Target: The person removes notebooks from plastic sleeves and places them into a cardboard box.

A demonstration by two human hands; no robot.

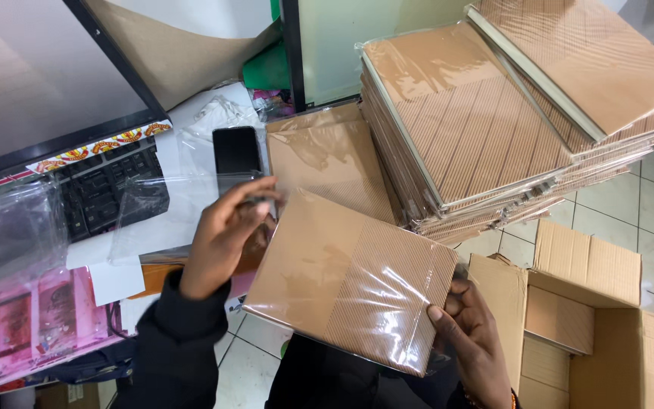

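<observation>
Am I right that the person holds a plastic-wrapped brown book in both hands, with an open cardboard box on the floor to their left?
Not quite: the head view shows the open cardboard box on the floor to their right, not their left. The left hand and right hand do hold the plastic-wrapped brown book.

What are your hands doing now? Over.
Left hand on pack's top corner. Right hand grips its lower edge. Stack behind, box right.
</observation>
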